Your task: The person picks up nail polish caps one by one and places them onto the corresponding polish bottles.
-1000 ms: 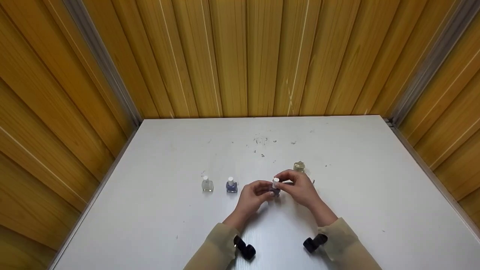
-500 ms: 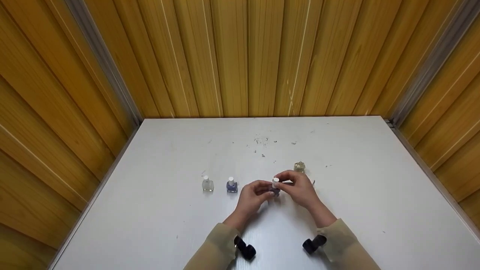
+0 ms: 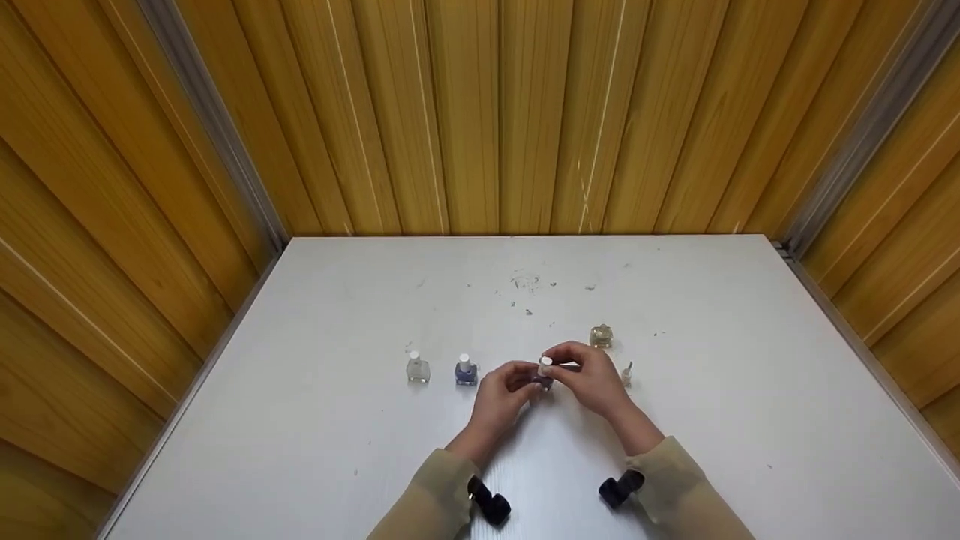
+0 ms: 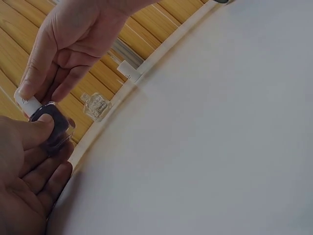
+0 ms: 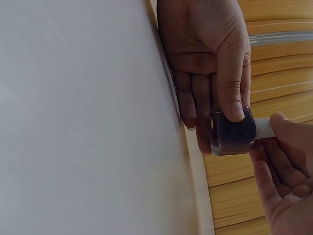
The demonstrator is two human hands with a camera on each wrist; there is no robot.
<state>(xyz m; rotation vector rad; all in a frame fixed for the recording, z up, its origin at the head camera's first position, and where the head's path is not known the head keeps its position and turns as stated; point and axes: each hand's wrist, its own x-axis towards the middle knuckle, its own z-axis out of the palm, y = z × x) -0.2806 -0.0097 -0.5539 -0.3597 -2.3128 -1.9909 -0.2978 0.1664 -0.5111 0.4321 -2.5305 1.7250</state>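
Observation:
Between both hands is a small dark purple nail polish bottle (image 5: 229, 137) with a white cap (image 4: 28, 105). My left hand (image 3: 498, 401) pinches the glass body, thumb on its front face, as the left wrist view shows. The white cap is pinched between thumb and fingers of my right hand (image 3: 596, 379); it sits on the bottle's neck. Just beyond the right hand stands a clear glittery bottle (image 3: 601, 337) without a cap. A white cap with its brush pointing up (image 4: 128, 71) stands near it, right of my right hand in the head view.
To the left stand two capped nail polish bottles, a clear one (image 3: 418, 370) and a blue-purple one (image 3: 466, 373). The white table (image 3: 337, 315) carries small dark specks toward the back. Wood-patterned panels (image 3: 525, 120) enclose it behind and at the sides.
Both hands have shifted slightly left with the purple bottle, still gripping it and its cap. The upturned brush cap now shows more fully beside the right hand.

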